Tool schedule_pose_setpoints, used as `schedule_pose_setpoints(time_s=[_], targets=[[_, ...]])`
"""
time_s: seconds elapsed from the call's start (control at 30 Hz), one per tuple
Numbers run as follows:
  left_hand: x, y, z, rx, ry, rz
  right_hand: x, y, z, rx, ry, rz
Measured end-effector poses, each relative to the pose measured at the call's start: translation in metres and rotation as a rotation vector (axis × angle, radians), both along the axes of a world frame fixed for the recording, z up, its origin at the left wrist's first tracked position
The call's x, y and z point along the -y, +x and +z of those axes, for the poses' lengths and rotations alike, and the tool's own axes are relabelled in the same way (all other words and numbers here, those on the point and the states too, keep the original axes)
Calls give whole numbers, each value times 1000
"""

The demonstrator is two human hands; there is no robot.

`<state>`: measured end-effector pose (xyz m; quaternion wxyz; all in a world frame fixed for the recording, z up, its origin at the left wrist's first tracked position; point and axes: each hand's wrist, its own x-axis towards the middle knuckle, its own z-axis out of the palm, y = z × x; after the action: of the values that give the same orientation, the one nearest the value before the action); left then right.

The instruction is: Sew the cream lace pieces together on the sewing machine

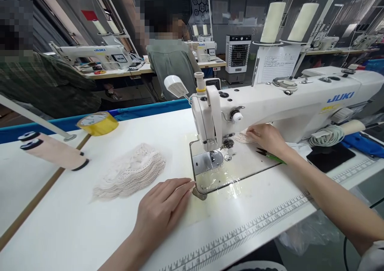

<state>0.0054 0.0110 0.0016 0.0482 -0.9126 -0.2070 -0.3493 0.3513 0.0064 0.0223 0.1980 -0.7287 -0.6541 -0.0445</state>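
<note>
From my head view, my right hand reaches behind the needle area of the sewing machine, fingers curved down onto a small lace piece that lies on the machine bed just right of the presser foot; I judge it pinched lightly at its edge, though my fingers hide the exact grip. My left hand lies flat and empty on the white table, fingers loosely together, the tips touching the corner of the needle plate. The risk I see is my right fingers working so near the needle: if the machine ran now, a fingertip or the lace could be caught. The lace is thin and openwork, so it may snag on the foot or bunch up if I drag it one-handed. The green snips lying under my right wrist could be knocked away. The lace piece looks cream, scalloped and limp, like those in the lace stack near my left hand, beyond which sits a yellow tape roll.
</note>
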Motion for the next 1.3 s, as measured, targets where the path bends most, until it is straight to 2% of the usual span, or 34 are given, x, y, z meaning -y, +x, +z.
schedule_pose_setpoints(time_s=[0.17, 0.27, 0.37, 0.43, 0.5, 0.57, 0.63, 0.67, 0.7, 0.73, 0.77, 0.8, 0.83, 0.87, 0.93, 0.97, 1.03, 1.1, 1.13, 1.23, 1.3], targets=[[2, 1, 6, -51, 59, -34, 7, -6, 10, 1, 63, -48], [8, 9, 12, -126, -12, -100, 29, -25, 24, -71, -32, 104], [17, 23, 17, -99, -325, -69, 60, -57, 31, -680, -294, 411], [23, 32, 19, -40, -599, -85, 80, -78, 30, -1068, -415, 459], [28, 37, 19, 4, -928, -192, 97, -95, 26, -1425, -473, 347], [31, 37, 20, 64, -1269, -308, 112, -106, 20, -1688, -503, 206], [32, 33, 22, 176, -1489, -338, 125, -110, 15, -1798, -573, 98], [33, 30, 23, 236, -1530, -319, 131, -110, 13, -1799, -647, 61], [33, 28, 24, 276, -1537, -289, 136, -109, 11, -1767, -735, 47], [33, 27, 26, 288, -1525, -262, 139, -106, 9, -1687, -869, 91], [32, 26, 27, 254, -1513, -247, 141, -103, 8, -1574, -1014, 204], [31, 26, 29, 193, -1484, -232, 139, -100, 8, -1439, -1077, 312], [29, 28, 31, 106, -1438, -221, 136, -97, 8, -1317, -1040, 370], [27, 30, 33, 10, -1384, -217, 129, -94, 9, -1219, -930, 375], [23, 38, 36, -132, -1269, -241, 111, -91, 13, -1092, -693, 318], [21, 42, 38, -167, -1215, -284, 101, -90, 15, -1064, -653, 317], [16, 50, 40, -162, -1128, -400, 77, -90, 19, -1095, -776, 424], [11, 52, 42, -140, -1107, -416, 55, -88, 19, -1142, -905, 537], [9, 52, 42, -149, -1124, -359, 45, -88, 18, -1151, -929, 570], [2, 49, 38, -244, -1163, -77, 25, -87, 11, -1098, -935, 572], [-1, 48, 33, -273, -1115, 19, 19, -89, 5, -1052, -883, 539]])
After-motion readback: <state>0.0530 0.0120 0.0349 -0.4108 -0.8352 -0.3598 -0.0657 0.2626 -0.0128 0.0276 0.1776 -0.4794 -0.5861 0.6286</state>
